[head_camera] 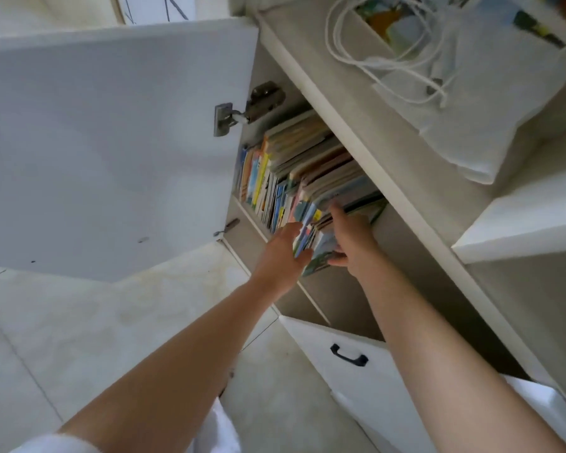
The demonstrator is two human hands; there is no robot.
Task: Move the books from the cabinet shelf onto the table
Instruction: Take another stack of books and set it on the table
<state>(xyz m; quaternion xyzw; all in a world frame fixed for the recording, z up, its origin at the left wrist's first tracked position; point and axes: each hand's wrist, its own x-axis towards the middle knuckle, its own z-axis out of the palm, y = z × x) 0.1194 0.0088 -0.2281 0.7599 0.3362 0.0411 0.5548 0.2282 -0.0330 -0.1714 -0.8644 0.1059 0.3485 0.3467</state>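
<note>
The books (307, 178) stand in a tight row on a shelf inside the cabinet (366, 148), thin and bright, like picture books. A small bunch of books (314, 246) at the end of the row sits between the two hands and tips out toward the person. The left hand (281, 253) is flat against the near side of the bunch, fingers mostly straight, pressing it. The right hand (353, 240) is on the other side, with its fingers curled round the edge of the bunch and one finger poking up at the books behind it. I think the bunch is being squeezed so it can come out all at once. Thin books like these are bendy and their covers look smooth, so the ones in the middle could slide down and drop. It would be best to hold them low, near the bottom edge, and squeeze from both sides. A big bunch may be heavy. Past the left hand the cabinet door (111, 152) hangs wide open, with a metal hinge (245, 107) up near the books. Up above the right hand a white bag (477, 103) with rope handles lies on the cabinet top. Below the right arm is a drawer with a dark handle (348, 355). No table can be seen here
</note>
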